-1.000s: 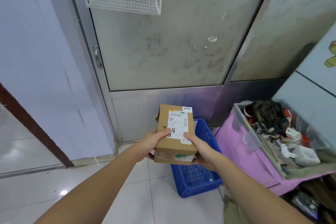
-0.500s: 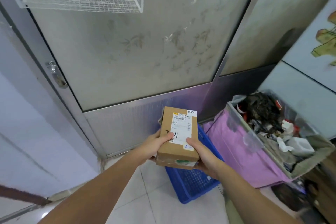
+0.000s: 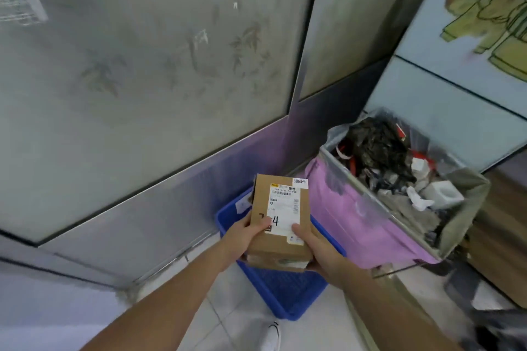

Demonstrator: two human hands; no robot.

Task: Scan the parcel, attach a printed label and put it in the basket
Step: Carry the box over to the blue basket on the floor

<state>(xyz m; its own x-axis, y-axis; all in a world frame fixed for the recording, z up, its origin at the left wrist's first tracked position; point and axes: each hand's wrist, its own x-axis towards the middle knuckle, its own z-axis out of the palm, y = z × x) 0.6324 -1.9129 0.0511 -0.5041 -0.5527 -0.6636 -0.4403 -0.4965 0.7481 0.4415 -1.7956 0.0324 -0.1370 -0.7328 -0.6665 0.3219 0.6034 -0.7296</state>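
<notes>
A small brown cardboard parcel (image 3: 281, 225) with a white printed label (image 3: 285, 212) on its top face is held level between both hands, above the blue basket (image 3: 288, 296) on the floor. My left hand (image 3: 242, 238) grips its left side with the thumb on top. On the right side my right hand (image 3: 316, 249) does the same, thumb resting on the label's lower edge. A small white sticker sits at the parcel's far right corner. The basket's inside shows mostly bare mesh below the parcel.
A pink bin (image 3: 370, 219) lined with a clear bag and full of rubbish stands right of the basket. A frosted glass door with a metal lower panel (image 3: 159, 194) rises just behind. A white shoe (image 3: 271, 336) shows on the tiled floor.
The view has swung closer to the door and tilted. The parcel, still in both hands, now hangs over the blue basket rather than short of it.
</notes>
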